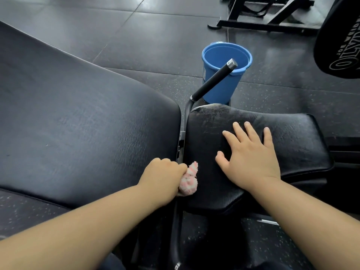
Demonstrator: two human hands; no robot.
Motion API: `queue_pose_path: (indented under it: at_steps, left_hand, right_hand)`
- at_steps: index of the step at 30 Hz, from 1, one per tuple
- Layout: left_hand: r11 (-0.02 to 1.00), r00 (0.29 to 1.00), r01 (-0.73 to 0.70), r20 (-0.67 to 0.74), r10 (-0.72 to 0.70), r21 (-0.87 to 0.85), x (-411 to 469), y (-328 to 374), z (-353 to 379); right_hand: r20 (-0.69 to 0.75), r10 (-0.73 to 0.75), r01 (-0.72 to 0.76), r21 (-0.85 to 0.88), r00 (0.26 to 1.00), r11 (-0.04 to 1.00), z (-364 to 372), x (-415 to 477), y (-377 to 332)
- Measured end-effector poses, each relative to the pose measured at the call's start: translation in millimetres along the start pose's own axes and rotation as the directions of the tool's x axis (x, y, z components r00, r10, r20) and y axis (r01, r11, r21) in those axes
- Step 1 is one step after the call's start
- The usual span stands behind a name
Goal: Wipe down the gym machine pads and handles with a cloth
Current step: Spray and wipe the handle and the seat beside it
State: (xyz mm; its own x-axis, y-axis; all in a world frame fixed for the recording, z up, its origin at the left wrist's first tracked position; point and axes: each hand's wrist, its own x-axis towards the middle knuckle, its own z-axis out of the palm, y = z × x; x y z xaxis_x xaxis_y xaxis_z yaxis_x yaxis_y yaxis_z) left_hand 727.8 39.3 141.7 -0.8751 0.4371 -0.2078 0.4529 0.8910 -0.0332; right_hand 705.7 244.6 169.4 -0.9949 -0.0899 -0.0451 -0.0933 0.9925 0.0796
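left hand (162,175) clenched round pink-white cloth (188,180), at gap between back pad (78,117) and seat pad (292,141). right hand (251,158) flat, fingers spread, on seat pad. beyond: black handle (214,80), blue bucket (224,75) on floor (136,36).

Most of the pink-and-white cloth (188,180) lay buried in the left hand (162,177), whose curled fingertips were out of sight. The long back pad (78,123) ran off the left edge. A lettered black disc (339,41) was cropped at right, its wording only partly legible. The blue bucket (228,88) hid its base behind the seat pad (282,137), its label too small to read.
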Motion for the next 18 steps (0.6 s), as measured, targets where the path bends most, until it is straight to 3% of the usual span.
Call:
queue_pose_path:
  at_steps: [4, 8, 12, 18]
  left_hand:
    - [0.988, 0.997, -0.065, -0.041, 0.071, 0.142, 20.9, -4.8, 5.4]
    - [0.987, 0.983, 0.160, -0.088, -0.161, -0.015, 57.8, -12.6, -1.0]
    - [0.986, 0.975, 0.165, -0.146, -0.166, -0.017, 85.0, -22.8, -1.2]
    - [0.905, 0.905, 0.373, -0.133, -0.403, -0.206, 113.1, -23.4, -15.4]
  right_hand:
    - [-0.018, -0.001, 0.001, -0.011, 1.000, 1.000, 2.0, -0.3, -0.8]
    - [-0.041, -0.009, 0.008, -0.017, 0.999, 1.000, 6.7, -0.6, -0.4]
    - [-0.076, -0.006, 0.005, -0.013, 0.997, 1.000, 10.6, 1.8, 0.2]
    - [-0.108, -0.003, 0.001, -0.022, 0.994, 1.000, 13.5, 4.1, 1.5]
